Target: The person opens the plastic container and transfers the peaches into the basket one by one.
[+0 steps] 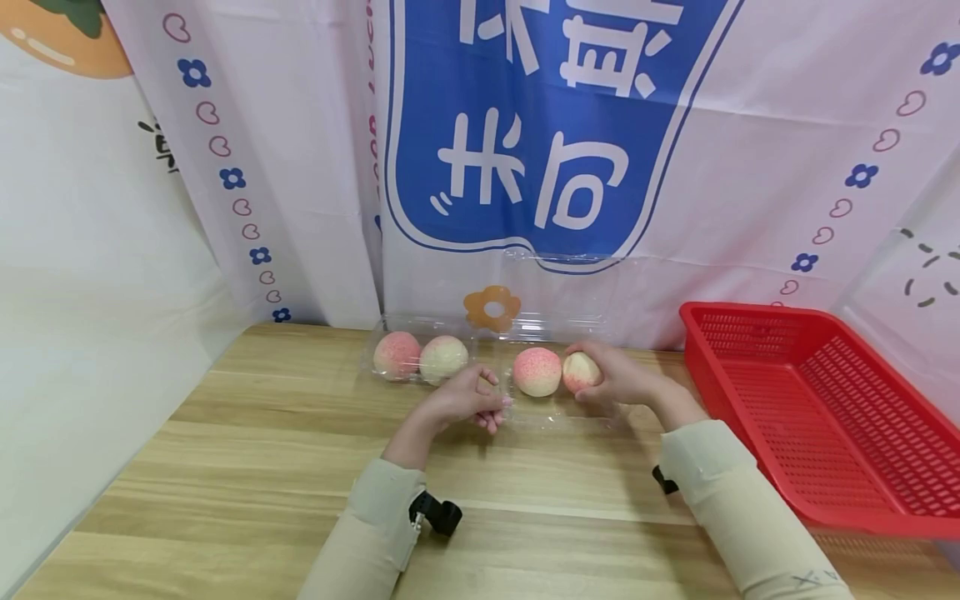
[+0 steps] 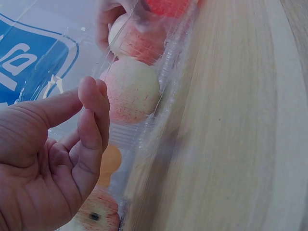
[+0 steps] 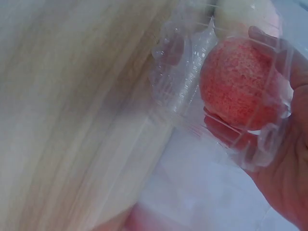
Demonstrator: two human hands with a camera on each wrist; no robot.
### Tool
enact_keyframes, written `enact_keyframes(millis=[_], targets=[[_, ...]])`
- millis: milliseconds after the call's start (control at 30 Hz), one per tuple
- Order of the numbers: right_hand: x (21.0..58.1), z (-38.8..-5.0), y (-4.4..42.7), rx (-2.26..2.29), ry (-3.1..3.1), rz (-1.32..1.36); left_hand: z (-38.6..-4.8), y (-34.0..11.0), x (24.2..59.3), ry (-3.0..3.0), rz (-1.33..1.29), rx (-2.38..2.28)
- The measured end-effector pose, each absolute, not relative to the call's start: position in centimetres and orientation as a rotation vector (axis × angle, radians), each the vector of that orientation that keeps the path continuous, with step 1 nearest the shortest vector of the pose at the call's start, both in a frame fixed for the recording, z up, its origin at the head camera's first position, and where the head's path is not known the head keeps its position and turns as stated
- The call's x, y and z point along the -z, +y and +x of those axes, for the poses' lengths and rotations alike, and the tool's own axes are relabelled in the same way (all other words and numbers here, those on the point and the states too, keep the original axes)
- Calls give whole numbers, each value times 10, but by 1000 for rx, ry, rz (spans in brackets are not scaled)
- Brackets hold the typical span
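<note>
Sleeves (image 1: 757,508) foremost; right hand (image 1: 622,375) grips 1 peach (image 1: 579,373), left hand (image 1: 465,397) well apart.

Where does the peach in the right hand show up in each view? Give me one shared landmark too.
Head: the peach is right of centre, below mid-height.
Left wrist: near the top, slightly left of centre, partly covered by the right hand.
Right wrist: upper right.
Shared landmark: the wooden table.
</note>
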State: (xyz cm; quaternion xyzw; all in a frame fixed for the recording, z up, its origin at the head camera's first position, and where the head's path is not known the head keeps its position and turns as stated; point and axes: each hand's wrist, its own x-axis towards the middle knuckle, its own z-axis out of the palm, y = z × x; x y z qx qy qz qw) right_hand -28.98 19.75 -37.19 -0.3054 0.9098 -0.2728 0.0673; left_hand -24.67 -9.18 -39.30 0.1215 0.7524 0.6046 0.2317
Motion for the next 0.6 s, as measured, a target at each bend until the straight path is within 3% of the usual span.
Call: enact_keyframes(millis=[600], targets=[[335, -290, 204, 792, 2746, -900, -247, -91, 393, 2056, 339, -1661]])
